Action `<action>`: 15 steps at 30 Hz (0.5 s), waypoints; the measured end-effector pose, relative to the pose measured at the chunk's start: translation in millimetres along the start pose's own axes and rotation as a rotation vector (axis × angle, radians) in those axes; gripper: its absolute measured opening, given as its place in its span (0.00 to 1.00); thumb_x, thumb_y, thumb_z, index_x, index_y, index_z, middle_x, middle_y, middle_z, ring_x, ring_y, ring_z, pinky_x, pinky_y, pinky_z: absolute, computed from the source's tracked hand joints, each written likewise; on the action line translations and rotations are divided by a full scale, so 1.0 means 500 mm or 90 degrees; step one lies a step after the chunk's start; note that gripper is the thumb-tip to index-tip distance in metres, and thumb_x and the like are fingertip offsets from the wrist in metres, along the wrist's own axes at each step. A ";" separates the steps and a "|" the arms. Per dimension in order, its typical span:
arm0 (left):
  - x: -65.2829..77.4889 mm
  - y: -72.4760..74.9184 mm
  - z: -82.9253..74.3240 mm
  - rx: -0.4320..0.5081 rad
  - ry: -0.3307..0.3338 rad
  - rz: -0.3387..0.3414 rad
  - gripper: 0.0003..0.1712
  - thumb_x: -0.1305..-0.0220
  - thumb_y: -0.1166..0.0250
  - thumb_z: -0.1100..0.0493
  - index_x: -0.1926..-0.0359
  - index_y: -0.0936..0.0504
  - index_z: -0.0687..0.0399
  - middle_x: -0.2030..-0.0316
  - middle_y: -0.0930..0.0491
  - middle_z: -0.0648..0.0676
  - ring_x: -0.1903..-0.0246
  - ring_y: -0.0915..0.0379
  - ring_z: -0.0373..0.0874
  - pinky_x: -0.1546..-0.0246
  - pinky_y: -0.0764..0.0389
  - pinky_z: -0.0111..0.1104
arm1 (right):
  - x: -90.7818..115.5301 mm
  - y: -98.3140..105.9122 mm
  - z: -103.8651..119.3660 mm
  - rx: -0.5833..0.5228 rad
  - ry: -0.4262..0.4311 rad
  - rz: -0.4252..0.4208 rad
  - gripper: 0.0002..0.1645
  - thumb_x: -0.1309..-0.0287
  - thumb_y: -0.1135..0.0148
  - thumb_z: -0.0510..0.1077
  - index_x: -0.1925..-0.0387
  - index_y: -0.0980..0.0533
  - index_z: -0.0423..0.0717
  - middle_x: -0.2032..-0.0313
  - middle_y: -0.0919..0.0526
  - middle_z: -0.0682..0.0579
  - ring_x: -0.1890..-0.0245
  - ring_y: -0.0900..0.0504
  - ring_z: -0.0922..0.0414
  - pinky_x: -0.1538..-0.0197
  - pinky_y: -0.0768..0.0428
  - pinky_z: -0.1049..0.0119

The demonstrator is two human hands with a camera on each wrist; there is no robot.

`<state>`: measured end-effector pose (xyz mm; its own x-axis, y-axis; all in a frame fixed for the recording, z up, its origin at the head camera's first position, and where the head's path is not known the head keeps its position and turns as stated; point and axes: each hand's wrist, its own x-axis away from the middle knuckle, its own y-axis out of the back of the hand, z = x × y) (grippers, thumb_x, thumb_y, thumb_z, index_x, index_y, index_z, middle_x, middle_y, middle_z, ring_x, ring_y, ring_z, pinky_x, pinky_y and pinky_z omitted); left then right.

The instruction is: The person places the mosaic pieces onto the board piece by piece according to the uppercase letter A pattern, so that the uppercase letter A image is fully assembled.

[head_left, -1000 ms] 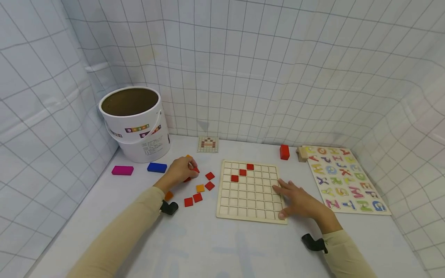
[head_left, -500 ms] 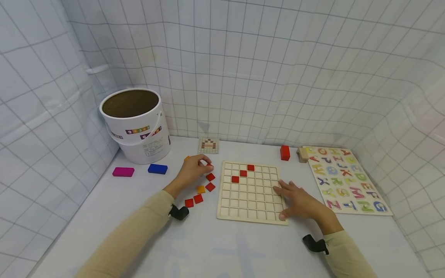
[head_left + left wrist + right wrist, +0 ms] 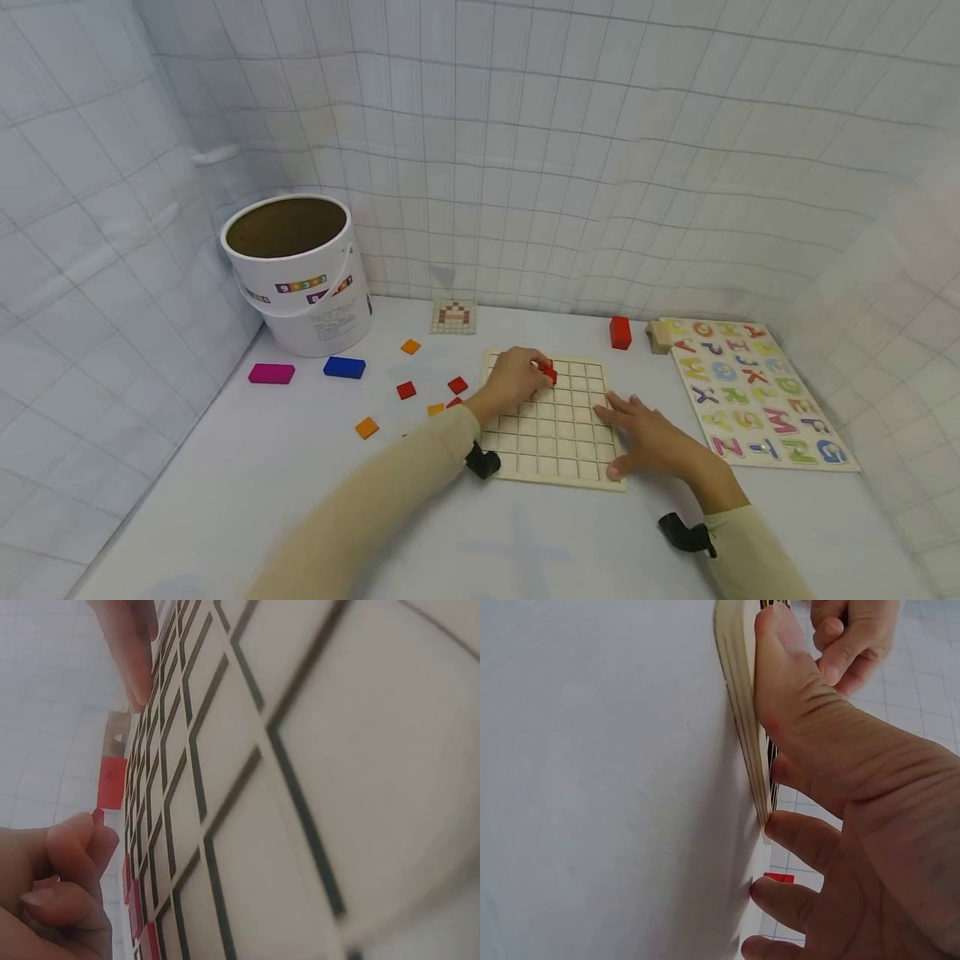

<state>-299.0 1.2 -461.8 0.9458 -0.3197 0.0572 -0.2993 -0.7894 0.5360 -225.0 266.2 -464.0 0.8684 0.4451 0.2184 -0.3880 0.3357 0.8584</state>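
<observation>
My left hand (image 3: 516, 382) is over the upper middle of the wooden grid board (image 3: 558, 454), pinching a small red square tile (image 3: 98, 817) between thumb and fingertips. In the left wrist view, red tiles (image 3: 136, 907) sit in grid cells below that hand; in the head view the hand hides most of them. My right hand (image 3: 651, 435) rests at the board's right edge with fingers spread, thumb on the near corner. In the right wrist view, its thumb lies on top of the board's edge (image 3: 742, 712) and its fingers reach along the side.
Left of the board lie loose red tiles (image 3: 406, 390) and orange tiles (image 3: 367, 427). A patterned card (image 3: 453, 317) lies behind. Blue (image 3: 345, 367) and magenta blocks (image 3: 272, 373) lie before a white bucket (image 3: 318, 292). A red block (image 3: 620, 332), a wooden piece (image 3: 659, 337) and an alphabet board (image 3: 757, 392) are rightward.
My left hand has moved right from the loose tiles to above the board, carrying a red tile. The right hand stays at the board's edge.
</observation>
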 end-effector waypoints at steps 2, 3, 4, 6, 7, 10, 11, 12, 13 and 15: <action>-0.014 -0.026 -0.011 -0.035 0.000 -0.012 0.18 0.38 0.27 0.59 0.46 0.14 0.55 0.63 0.14 0.51 0.70 0.22 0.39 0.69 0.23 0.29 | 0.007 0.001 -0.004 0.000 -0.004 -0.004 0.65 0.64 0.20 0.67 0.25 0.35 0.48 0.21 0.47 0.40 0.24 0.54 0.27 0.30 0.55 0.25; -0.019 -0.035 -0.015 -0.059 -0.001 -0.023 0.18 0.39 0.27 0.59 0.48 0.13 0.55 0.62 0.14 0.50 0.67 0.21 0.39 0.66 0.23 0.30 | 0.010 0.000 -0.006 0.001 0.000 -0.007 0.65 0.63 0.20 0.67 0.25 0.35 0.49 0.21 0.46 0.40 0.24 0.54 0.27 0.31 0.54 0.25; -0.024 -0.043 -0.018 -0.083 -0.001 -0.034 0.17 0.40 0.26 0.59 0.49 0.13 0.55 0.61 0.14 0.50 0.64 0.21 0.40 0.63 0.22 0.30 | 0.011 0.000 -0.007 0.002 0.006 -0.009 0.64 0.63 0.21 0.67 0.25 0.35 0.49 0.21 0.46 0.40 0.24 0.54 0.27 0.31 0.54 0.25; -0.029 -0.053 -0.023 -0.122 0.002 -0.049 0.15 0.41 0.26 0.61 0.52 0.12 0.55 0.60 0.13 0.51 0.61 0.21 0.42 0.60 0.21 0.32 | 0.010 -0.002 -0.009 0.001 0.014 -0.012 0.64 0.62 0.22 0.68 0.24 0.35 0.50 0.21 0.46 0.40 0.24 0.54 0.27 0.30 0.54 0.25; -0.032 -0.057 -0.023 -0.132 0.003 -0.050 0.15 0.42 0.27 0.62 0.52 0.12 0.56 0.59 0.13 0.52 0.61 0.21 0.43 0.60 0.21 0.32 | 0.009 -0.003 -0.010 0.002 0.017 -0.012 0.64 0.62 0.22 0.69 0.24 0.35 0.50 0.21 0.46 0.40 0.24 0.54 0.27 0.30 0.54 0.25; -0.036 -0.067 -0.024 -0.143 0.003 -0.040 0.14 0.42 0.28 0.64 0.54 0.12 0.58 0.59 0.13 0.54 0.63 0.20 0.45 0.62 0.20 0.33 | 0.007 -0.004 -0.013 0.002 0.011 -0.011 0.64 0.62 0.22 0.69 0.24 0.35 0.50 0.21 0.46 0.41 0.24 0.54 0.28 0.30 0.54 0.26; -0.037 -0.070 -0.024 -0.147 0.004 -0.036 0.13 0.42 0.28 0.64 0.54 0.12 0.58 0.59 0.13 0.54 0.63 0.20 0.44 0.62 0.20 0.32 | 0.007 -0.004 -0.014 0.000 0.007 -0.010 0.64 0.63 0.22 0.68 0.24 0.35 0.50 0.21 0.47 0.42 0.24 0.54 0.28 0.29 0.55 0.27; -0.039 -0.073 -0.025 -0.150 0.004 -0.034 0.13 0.41 0.28 0.64 0.54 0.12 0.58 0.58 0.13 0.54 0.64 0.20 0.45 0.63 0.20 0.32 | 0.007 -0.004 -0.016 0.001 0.002 -0.009 0.65 0.63 0.21 0.68 0.24 0.35 0.51 0.21 0.47 0.42 0.23 0.54 0.29 0.29 0.55 0.27; -0.039 -0.074 -0.025 -0.155 0.002 -0.033 0.13 0.41 0.29 0.64 0.54 0.12 0.59 0.58 0.13 0.54 0.64 0.20 0.45 0.63 0.20 0.33 | 0.007 -0.003 -0.016 0.000 0.001 -0.008 0.65 0.63 0.21 0.68 0.24 0.35 0.50 0.21 0.47 0.42 0.23 0.54 0.29 0.29 0.55 0.27; -0.040 -0.077 -0.026 -0.166 0.000 -0.033 0.13 0.40 0.29 0.63 0.53 0.12 0.58 0.58 0.12 0.54 0.63 0.19 0.45 0.62 0.19 0.33 | 0.007 -0.003 -0.017 -0.003 -0.007 -0.005 0.65 0.64 0.21 0.68 0.24 0.35 0.51 0.21 0.47 0.43 0.23 0.55 0.30 0.29 0.55 0.28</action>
<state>-304.5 44.9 -472.4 0.9590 -0.2825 0.0245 -0.2082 -0.6431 0.7369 -224.2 274.3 -468.6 0.8750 0.4329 0.2166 -0.3820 0.3427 0.8582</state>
